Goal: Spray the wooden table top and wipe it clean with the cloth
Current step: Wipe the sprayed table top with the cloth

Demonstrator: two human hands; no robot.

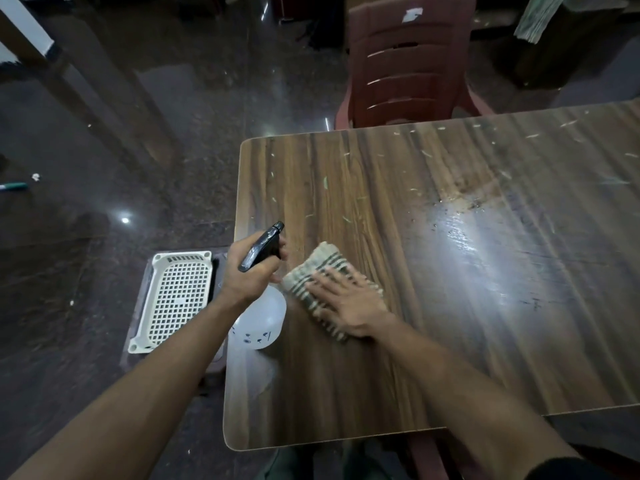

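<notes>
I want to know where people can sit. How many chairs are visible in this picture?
1. A reddish-brown plastic chair stands at the far edge of the wooden table top. More chairs may be hidden outside the view.

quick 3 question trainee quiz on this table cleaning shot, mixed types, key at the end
1. True or false: the right hand lies flat on the striped cloth.
2. What does the left hand hold? A) spray bottle B) brush C) cup
3. Fill in: the white basket sits off the table's ____ side, lower down.

Key
1. True.
2. A, the spray bottle, trigger head pointing over the wooden table top.
3. Left.
</notes>
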